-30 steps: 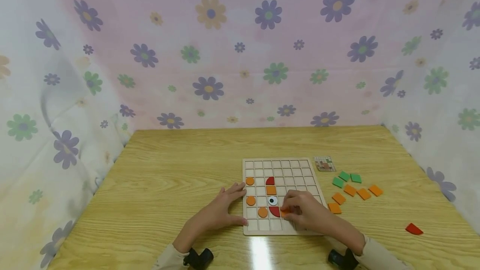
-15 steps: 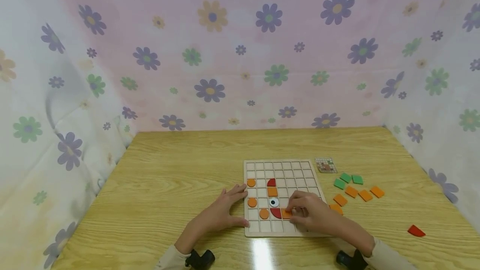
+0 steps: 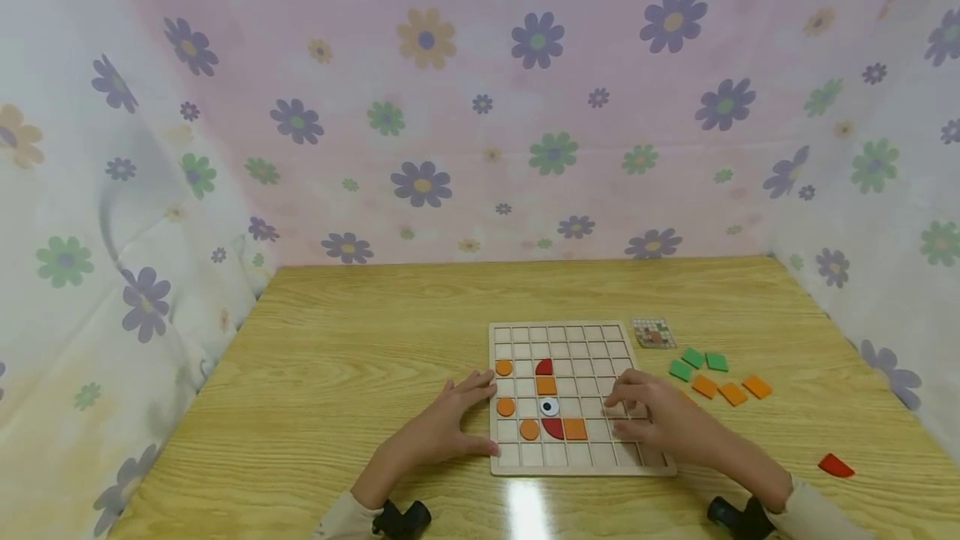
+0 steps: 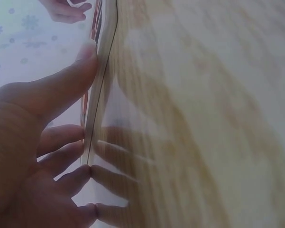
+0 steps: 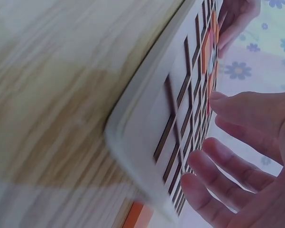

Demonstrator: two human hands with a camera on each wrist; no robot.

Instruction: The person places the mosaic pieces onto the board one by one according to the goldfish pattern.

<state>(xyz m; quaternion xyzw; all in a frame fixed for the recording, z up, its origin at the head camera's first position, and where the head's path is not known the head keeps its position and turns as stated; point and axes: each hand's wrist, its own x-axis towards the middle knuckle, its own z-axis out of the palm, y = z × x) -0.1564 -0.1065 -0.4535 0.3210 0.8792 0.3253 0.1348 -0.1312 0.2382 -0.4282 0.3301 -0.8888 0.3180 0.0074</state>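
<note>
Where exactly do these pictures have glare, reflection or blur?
Head view: a white glare streak on the table, just below the board; left wrist view: the left hand mirrored faintly on the table; right wrist view: the board's near corner looks softly blurred.

Behind the table (image 3: pixel 360 332), there is a pale pink cloth (image 3: pixel 337 65) with printed flowers in purple, green and orange. At both sides stands whiter cloth (image 3: pixel 56 207) with similar flowers, and the left one has soft folds. The tabletop shows yellowish wood grain and a bright white reflection (image 3: pixel 527 507) of light.
</note>
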